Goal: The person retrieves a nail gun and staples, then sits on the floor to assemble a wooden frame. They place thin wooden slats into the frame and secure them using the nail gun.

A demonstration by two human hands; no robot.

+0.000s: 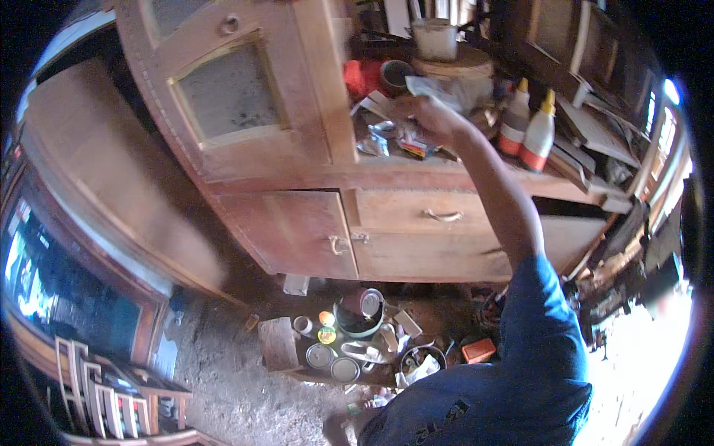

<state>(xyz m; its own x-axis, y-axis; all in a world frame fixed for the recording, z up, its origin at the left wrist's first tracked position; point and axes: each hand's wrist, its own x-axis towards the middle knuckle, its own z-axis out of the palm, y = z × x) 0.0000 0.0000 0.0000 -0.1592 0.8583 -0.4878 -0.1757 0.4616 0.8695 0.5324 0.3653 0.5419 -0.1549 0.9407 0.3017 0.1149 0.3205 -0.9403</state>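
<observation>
My right hand [429,117] reaches over the cluttered shelf of a wooden cabinet [282,175]. Its blurred fingertips are beside a pale flat piece [378,105]; whether they grip it I cannot make out. Below the hand lie a crumpled silvery packet [374,141] and small coloured packets [418,148]. A crumpled clear plastic bag [461,93] sits behind the wrist, near a dark round cup [395,76] and red cloth [361,78]. At the lower edge, what appears to be my left hand [338,428] is a dark blur, its fingers indistinct.
Two glue bottles with yellow tips [537,141] stand on the shelf, right of my forearm. Cans [345,369], a bucket [358,318] and an orange box [478,350] crowd the floor below. A wooden panel [111,171] leans at left, near slatted wooden frames [104,398].
</observation>
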